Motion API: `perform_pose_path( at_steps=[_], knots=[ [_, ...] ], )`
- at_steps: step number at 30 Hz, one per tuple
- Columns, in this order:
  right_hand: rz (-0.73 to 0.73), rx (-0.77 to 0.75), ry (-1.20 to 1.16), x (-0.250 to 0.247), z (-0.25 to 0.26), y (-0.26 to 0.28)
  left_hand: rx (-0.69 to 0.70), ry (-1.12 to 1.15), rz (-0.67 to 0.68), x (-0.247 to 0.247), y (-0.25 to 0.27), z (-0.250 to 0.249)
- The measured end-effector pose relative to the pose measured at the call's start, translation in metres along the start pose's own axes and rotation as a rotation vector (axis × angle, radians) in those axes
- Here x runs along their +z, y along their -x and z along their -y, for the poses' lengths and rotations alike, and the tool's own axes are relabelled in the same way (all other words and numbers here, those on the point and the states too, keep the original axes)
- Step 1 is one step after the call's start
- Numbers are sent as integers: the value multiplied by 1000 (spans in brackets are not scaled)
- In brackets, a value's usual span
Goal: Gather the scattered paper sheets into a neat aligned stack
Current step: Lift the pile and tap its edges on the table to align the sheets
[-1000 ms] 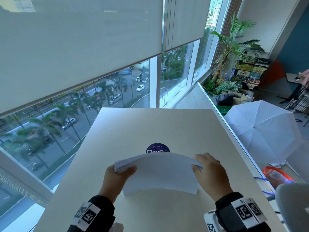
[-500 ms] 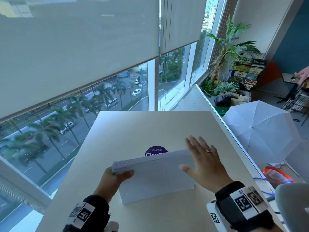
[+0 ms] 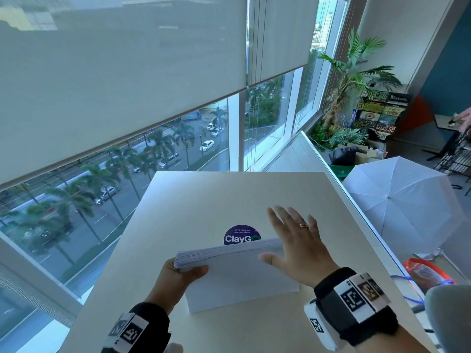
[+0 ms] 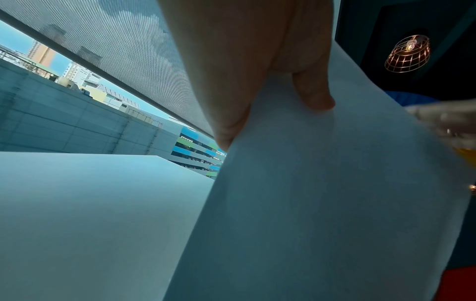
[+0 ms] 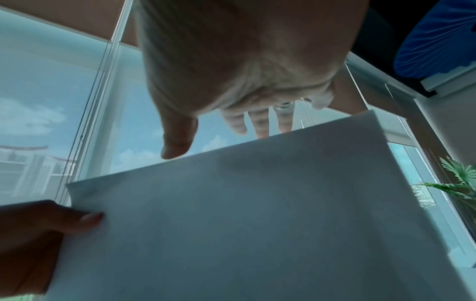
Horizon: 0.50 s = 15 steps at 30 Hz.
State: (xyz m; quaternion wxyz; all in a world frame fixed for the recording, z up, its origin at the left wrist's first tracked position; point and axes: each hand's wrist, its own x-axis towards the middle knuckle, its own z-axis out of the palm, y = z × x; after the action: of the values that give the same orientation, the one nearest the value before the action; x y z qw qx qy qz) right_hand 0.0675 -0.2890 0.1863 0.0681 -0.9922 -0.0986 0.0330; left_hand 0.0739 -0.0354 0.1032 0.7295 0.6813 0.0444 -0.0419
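Observation:
A thick stack of white paper sheets [image 3: 237,278] stands tilted on its lower edge on the pale table [image 3: 204,200]. My left hand [image 3: 183,272] grips the stack's upper left corner, thumb on the near face [image 4: 315,95] and fingers behind. My right hand [image 3: 293,240] hovers flat over the stack's upper right corner, fingers spread and straight, holding nothing. In the right wrist view the stack [image 5: 257,224] fills the lower half, with the right fingertips [image 5: 260,126] just past its top edge and the left thumb [image 5: 87,219] at its left edge.
A round purple sticker [image 3: 240,234] lies on the table just behind the stack. The table's right edge [image 3: 356,212] drops to a white umbrella [image 3: 397,200] and an orange bag [image 3: 425,273] on the floor. Windows with blinds stand ahead and left.
My right hand let go of the stack's right edge, opened flat and lifted above the top corner. The stack straightened from a bowed curve, and the left hand kept its grip.

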Motion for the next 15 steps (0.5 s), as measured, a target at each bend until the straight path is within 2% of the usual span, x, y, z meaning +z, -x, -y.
perform_pose_path(
  at_steps=[2, 5, 8, 11, 13, 15],
  knots=[
    [25, -52, 14, 0, 11, -2, -8, -2, 6, 0, 0, -1],
    [200, -115, 52, 6, 28, -5, -12, -2, 13, 0, 1, -2],
    [77, -166, -7, 8, 40, -12, -11, -14, 21, 0, 1, -1],
    [-32, -209, 36, 9, 63, -16, -12, -37, 36, -1, 1, -2],
    [13, -305, 67, 22, 74, -20, -9, -51, 47, -1, 1, -2],
    [133, -310, 33, 25, 78, -21, -9, -57, 56, -2, 1, -3]
  ],
)
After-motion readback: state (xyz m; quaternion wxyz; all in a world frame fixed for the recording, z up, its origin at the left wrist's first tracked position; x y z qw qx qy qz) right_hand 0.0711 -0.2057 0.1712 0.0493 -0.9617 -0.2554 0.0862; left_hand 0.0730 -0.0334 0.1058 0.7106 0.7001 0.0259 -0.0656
